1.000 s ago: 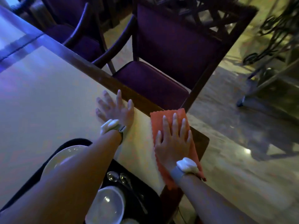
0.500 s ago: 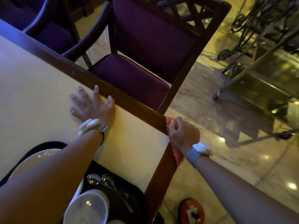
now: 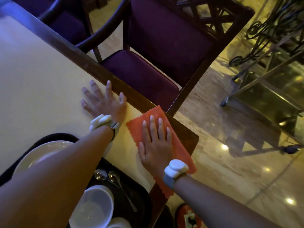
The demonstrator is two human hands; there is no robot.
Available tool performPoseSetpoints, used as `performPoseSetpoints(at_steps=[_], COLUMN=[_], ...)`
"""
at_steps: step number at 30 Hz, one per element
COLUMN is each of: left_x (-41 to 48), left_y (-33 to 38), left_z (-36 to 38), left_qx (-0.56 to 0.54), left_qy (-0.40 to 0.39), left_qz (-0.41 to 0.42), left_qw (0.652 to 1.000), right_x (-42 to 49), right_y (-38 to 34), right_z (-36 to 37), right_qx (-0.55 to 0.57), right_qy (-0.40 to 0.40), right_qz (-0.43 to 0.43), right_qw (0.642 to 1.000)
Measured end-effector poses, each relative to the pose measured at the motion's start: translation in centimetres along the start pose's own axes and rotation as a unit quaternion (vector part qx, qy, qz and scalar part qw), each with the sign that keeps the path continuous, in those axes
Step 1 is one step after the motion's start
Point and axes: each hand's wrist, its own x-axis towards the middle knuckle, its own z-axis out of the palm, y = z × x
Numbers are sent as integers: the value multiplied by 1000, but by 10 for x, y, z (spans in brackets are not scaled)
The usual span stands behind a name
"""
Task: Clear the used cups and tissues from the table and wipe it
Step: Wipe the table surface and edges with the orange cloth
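An orange cloth (image 3: pixel 180 143) lies spread on the cream table top (image 3: pixel 41 88) at its near right corner, one end hanging over the edge. My right hand (image 3: pixel 156 145) presses flat on the cloth with fingers straight. My left hand (image 3: pixel 103 102) rests flat on the bare table top beside the dark wooden rim, fingers spread, holding nothing. A black tray (image 3: pixel 141 199) under my left arm carries a white plate (image 3: pixel 46 150), a white bowl (image 3: pixel 95 209) and two spoons (image 3: pixel 107 176).
A purple-cushioned wooden chair (image 3: pixel 144 74) stands tucked against the table's far edge, a second one to its left. A metal-framed stand (image 3: pixel 263 89) sits on the shiny floor at right. A round orange object (image 3: pixel 185 216) lies on the floor below the corner.
My right hand, which had bunched the cloth over the table's corner edge, is back on the table top, flat on the spread cloth. My left hand has stayed planted.
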Motion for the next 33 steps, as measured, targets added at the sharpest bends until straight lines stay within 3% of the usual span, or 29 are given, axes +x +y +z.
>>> performPoseSetpoints(at_steps=[11, 17, 19, 22, 25, 28, 33], left_x=[0, -3, -23, -68, -114, -170, -250], left_y=[-8, -27, -34, -44, -67, -116, -203], left_z=[-10, -53, -81, -111, -141, -165, -184], left_qx=[4, -84, -165, -265, -309, -327, -221], left_qy=[-38, -247, -248, -130, -3, 110, 197], left_qz=[-3, 5, -42, -99, -137, -250, -475], left_qw=[999, 965, 954, 950, 941, 905, 829], right_x=[49, 67, 72, 82, 79, 53, 19], right_y=[-28, -35, -40, -38, -42, -62, -80], right_z=[-9, -23, -43, -72, -90, -94, -82], right_qx=[19, 51, 47, 24, 68, 140, 242], right_qy=[-31, -101, -127, -202, -172, -174, -286], right_qz=[-24, -25, -38, -64, -45, -112, -84], right_qw=[999, 993, 990, 977, 982, 968, 923])
